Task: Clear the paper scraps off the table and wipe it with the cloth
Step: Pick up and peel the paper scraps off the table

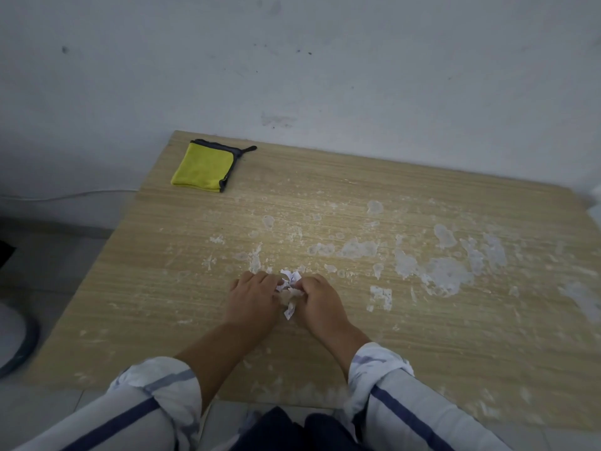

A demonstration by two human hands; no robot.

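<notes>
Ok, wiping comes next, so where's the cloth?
The folded yellow cloth lies at the table's far left corner near the wall, well away from both hands.

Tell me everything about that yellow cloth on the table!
The yellow cloth looks soft and fuzzy. It is folded into a flat square, with a dark grey edge and a small dark loop sticking out at one corner. It lies on the wooden table, at the far left corner near the wall. Nothing touches it but the table.
</notes>
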